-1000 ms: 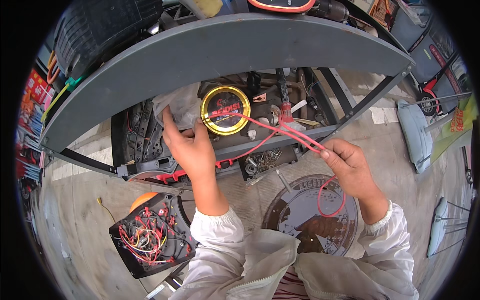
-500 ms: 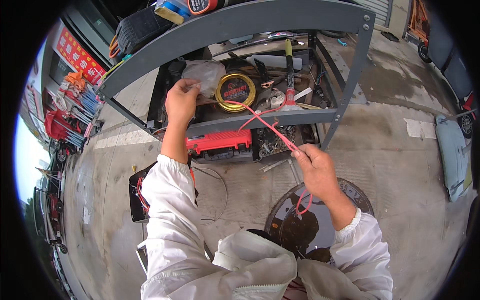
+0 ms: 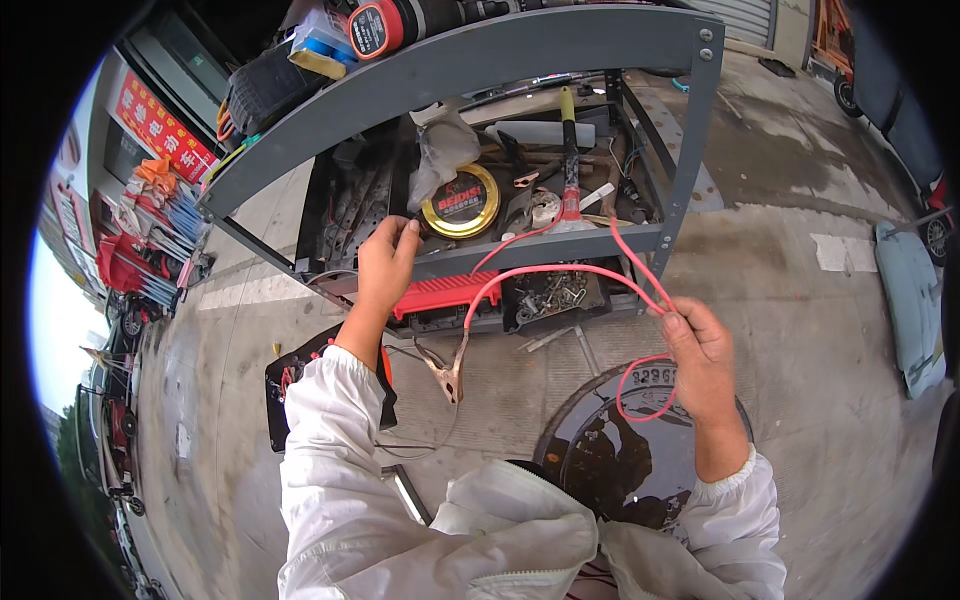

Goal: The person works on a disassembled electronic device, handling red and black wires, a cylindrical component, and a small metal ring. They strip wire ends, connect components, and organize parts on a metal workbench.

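My right hand [image 3: 703, 355] is closed round a doubled red cable [image 3: 575, 268], which arches to the left and loops below my fist. At its left end a copper-coloured alligator clamp [image 3: 449, 378] hangs in front of the cart. My left hand [image 3: 387, 258] is at the cart's front rail, fingers slightly bent and nothing visible in them; the fingertips are partly hidden. Just beyond it in the tray lie a round gold-rimmed tin [image 3: 461, 203] and a crumpled clear plastic bag [image 3: 441, 157].
The grey metal cart [image 3: 560, 239] also holds a hammer-like tool with a yellow-green grip [image 3: 569, 145]. Below are a red case [image 3: 452, 293] and a box of loose screws [image 3: 556, 298]. A dark round cover [image 3: 620, 450] and an open black box [image 3: 290, 385] are on the ground.
My left hand has drawn back from the bag to the rail. My right hand has moved right with the cable, and the clamp now hangs clear of the tray. The bag and tin have shifted.
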Available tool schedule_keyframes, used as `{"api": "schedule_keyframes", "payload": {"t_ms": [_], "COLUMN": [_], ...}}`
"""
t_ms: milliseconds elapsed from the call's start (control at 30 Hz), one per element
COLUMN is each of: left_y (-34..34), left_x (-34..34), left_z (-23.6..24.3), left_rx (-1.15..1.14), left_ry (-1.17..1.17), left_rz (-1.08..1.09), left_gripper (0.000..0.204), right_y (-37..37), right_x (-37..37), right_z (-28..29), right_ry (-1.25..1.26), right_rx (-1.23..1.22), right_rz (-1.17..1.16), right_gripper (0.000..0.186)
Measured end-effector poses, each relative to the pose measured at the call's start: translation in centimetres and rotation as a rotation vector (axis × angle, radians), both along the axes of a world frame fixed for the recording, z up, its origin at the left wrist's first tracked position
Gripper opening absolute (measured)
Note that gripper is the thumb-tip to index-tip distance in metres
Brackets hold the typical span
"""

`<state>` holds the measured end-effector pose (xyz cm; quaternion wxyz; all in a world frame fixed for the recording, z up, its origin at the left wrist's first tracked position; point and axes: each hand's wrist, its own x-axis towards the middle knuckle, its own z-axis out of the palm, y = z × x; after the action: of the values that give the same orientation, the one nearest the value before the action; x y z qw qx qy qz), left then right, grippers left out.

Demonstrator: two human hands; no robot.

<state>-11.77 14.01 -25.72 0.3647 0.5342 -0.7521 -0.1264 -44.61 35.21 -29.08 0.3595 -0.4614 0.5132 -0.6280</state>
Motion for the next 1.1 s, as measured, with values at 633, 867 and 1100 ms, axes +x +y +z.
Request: {"api": "schedule_keyframes", "payload": {"t_ms": [633,867,1100], "left_y": [3.8,5.7,8.4], "left_x": [-2.6,-8.8,-10.3], "left_z": [-3.0,8.3,8.5], "left_rx": [0.388,0.128,0.018], "left_ry": [0.608,0.713,0.345], "left_rz": [-0.362,-0.104,-0.081], "left_gripper": [0.026,0.029,0.034], "right_y": [10.7,12.9,14.0], "right_x": [-12.0,-15.4,-17.1], "right_z": [-2.3,-2.2,-2.9], "right_ry": [-0.337,-0.424,-0.558], "right_rx": [-0.136,-0.238,-0.291], "right_rz": [-0.467,-0.436,-0.432], "right_gripper": [0.027,0.028,0.028]}}
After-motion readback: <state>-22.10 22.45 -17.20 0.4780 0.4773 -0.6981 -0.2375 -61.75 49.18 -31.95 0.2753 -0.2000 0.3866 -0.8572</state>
